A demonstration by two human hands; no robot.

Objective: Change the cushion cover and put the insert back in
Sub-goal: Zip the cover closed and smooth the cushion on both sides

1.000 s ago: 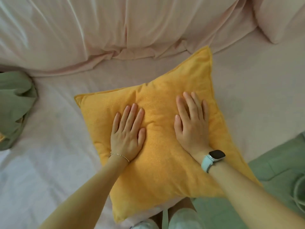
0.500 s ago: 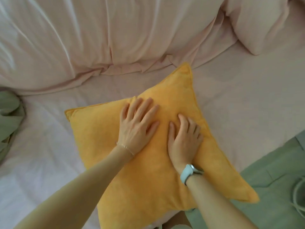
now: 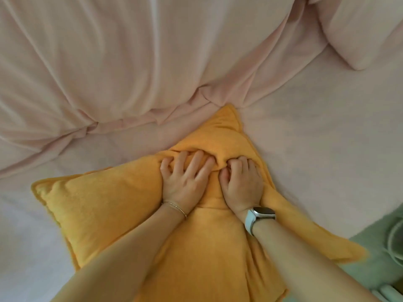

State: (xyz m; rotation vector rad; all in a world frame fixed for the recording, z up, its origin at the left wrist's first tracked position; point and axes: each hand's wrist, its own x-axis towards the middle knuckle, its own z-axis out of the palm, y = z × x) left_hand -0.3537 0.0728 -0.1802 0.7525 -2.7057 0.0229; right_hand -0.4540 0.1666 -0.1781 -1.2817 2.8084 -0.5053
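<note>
A yellow cushion lies on the bed, one corner pointing at the rumpled pink duvet, and both hands are on its upper middle. The left hand presses down with fingers spread and their tips bent into the cover, bunching a fold ahead of them; the right hand, just beside it, has its fingers curled tight and seems to pinch a ridge of the same cloth. The risk from here, as I judge it, is that gathering the cover alone drags the cloth over the insert instead of moving the filling, leaving it lumpy in the middle and the corners slack; the near right corner already looks flat and limp. Hard tugging at one spot could also strain the piped seam, or slide the whole cushion off the near edge, which it already overhangs. The cover looks like a soft, nubbly, terry-like weave with a corded edge, thick enough to hold deep creases; the shape is square but now pulled out of true. The duvet and sheet are smooth and thin, offering little grip. A pale pillow sits far right, and green cloth lies beyond the near edge.
</note>
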